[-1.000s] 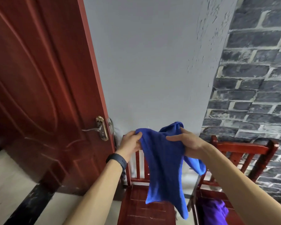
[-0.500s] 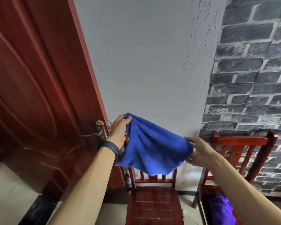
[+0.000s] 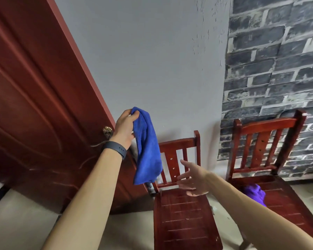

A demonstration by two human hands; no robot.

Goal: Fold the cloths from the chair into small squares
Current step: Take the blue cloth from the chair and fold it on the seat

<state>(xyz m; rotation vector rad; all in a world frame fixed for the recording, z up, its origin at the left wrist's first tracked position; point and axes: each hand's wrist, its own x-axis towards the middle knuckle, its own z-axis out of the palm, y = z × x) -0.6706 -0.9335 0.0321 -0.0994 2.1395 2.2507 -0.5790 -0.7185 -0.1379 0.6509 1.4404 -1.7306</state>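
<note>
Left hand [image 3: 124, 129] pinches the hanging blue cloth [image 3: 147, 150]; the open right hand [image 3: 192, 179], at five o'clock, should probably catch its lower corner squarely.

No readable text, label, brand, number or sign anywhere. Nothing printed on the blue cloth [image 3: 146, 147] pinched by the left hand [image 3: 124, 129], nor on the dark wristband [image 3: 116, 149] just below that hand, which carries only two tiny dots. Bare wood on the chair [image 3: 181, 210] under the open right hand [image 3: 193, 179] and on the second chair [image 3: 267, 141] to the right of it. No marking on the purple cloth [image 3: 255, 193] beyond the right forearm.
</note>
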